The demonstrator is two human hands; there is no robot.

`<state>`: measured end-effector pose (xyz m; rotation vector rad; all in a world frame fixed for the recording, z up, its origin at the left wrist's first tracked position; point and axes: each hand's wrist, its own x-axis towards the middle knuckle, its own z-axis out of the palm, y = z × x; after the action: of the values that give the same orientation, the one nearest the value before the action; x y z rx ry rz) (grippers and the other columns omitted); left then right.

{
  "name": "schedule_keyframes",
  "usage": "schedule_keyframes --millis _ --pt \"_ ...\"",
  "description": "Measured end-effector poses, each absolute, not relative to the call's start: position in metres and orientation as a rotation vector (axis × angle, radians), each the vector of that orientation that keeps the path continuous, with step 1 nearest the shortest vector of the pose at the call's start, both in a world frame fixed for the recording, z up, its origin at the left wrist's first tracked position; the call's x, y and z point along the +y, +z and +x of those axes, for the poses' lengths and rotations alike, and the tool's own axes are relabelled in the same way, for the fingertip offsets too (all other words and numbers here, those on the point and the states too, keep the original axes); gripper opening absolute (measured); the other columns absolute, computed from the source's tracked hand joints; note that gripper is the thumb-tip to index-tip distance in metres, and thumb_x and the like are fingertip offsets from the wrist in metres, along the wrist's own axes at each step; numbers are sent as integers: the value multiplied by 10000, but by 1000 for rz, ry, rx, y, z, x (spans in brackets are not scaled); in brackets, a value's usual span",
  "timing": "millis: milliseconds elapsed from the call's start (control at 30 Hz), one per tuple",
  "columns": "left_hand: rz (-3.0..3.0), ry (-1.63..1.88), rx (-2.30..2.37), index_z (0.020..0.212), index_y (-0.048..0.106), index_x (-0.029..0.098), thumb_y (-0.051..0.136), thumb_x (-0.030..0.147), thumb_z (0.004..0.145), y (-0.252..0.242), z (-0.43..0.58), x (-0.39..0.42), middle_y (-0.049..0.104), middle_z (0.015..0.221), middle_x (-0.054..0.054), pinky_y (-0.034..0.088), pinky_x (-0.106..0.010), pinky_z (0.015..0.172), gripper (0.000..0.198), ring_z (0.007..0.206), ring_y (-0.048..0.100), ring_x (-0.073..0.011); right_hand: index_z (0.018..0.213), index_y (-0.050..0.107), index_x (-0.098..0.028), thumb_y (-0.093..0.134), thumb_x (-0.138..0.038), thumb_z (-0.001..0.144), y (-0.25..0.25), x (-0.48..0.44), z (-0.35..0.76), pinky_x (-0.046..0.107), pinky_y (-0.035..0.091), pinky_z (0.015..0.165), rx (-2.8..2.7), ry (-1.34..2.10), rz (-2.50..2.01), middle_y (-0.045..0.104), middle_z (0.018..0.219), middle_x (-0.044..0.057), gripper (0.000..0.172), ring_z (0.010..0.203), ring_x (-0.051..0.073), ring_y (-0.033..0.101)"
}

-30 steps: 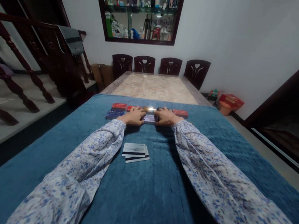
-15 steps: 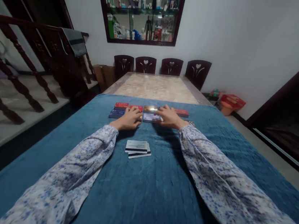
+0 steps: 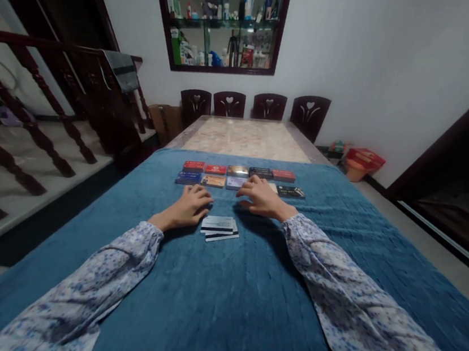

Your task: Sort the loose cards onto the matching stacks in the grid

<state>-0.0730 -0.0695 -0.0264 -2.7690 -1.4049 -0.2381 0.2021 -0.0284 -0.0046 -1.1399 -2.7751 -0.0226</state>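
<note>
My left hand (image 3: 188,207) rests on the blue cloth (image 3: 220,288), its fingers curled loosely beside a small fanned pile of white cards (image 3: 219,228) with black stripes. My right hand (image 3: 261,196) hovers palm down just right of that pile, fingers spread, holding nothing. Beyond both hands lie two rows of cards on the cloth: a far row of red and dark cards (image 3: 238,171) and a near row of blue, tan and dark cards (image 3: 212,181). My right fingers partly hide the near row's middle.
The bare marble tabletop (image 3: 245,137) continues past the cloth to several dark chairs (image 3: 254,105). A wooden stair rail (image 3: 48,90) stands at the left. A wall cabinet (image 3: 223,17) holds bottles. A red box (image 3: 362,159) sits on the floor at right.
Both hands have pulled back from the card rows toward me and let go of the card they were touching. The left hand now lies beside the white pile.
</note>
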Motion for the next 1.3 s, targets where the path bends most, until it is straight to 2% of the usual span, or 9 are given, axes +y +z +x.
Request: schedule_keyframes --millis 233,467,667,933,1300 --pt "-2831 -341 -1369 1232 694 238 514 319 965 -35 -80 -95 675 1256 -106 324 -515 1099 333 1239 487 -304 1194 743 -218 642 -339 927 -14 -45 198 452 365 966 -2786 67 -948 714 1204 123 311 1172 310 490" --pt "-2998 -526 -1227 1155 708 202 578 341 936 -36 -87 -103 681 1159 -109 377 -504 1079 290 1175 502 -290 1117 751 -202 709 -379 887 -32 -48 193 408 351 879 -2758 121 -766 729 1113 97 293 1105 292 488" --pt "-3018 -569 -1206 1148 715 194 629 323 907 -39 -91 -103 683 1154 -115 394 -524 1076 287 1186 514 -302 1145 747 -201 706 -387 892 -37 -49 193 389 351 839 -2800 163 -673 723 1127 100 317 1083 278 479" --pt "-3019 -597 -1194 1135 716 189 663 306 894 -41 -92 -106 689 1159 -111 396 -525 1095 273 1204 524 -299 1055 781 -212 751 -361 846 -46 -49 187 388 381 834 -2816 159 -705 716 1086 95 259 1061 271 489" --pt "-3003 -700 -1139 1007 758 206 661 269 905 -43 -92 -105 741 1046 -82 454 -449 1028 153 1130 583 -262 1029 801 -181 729 -302 866 -41 -47 190 396 446 905 -2768 294 -570 761 1005 100 216 953 242 542"
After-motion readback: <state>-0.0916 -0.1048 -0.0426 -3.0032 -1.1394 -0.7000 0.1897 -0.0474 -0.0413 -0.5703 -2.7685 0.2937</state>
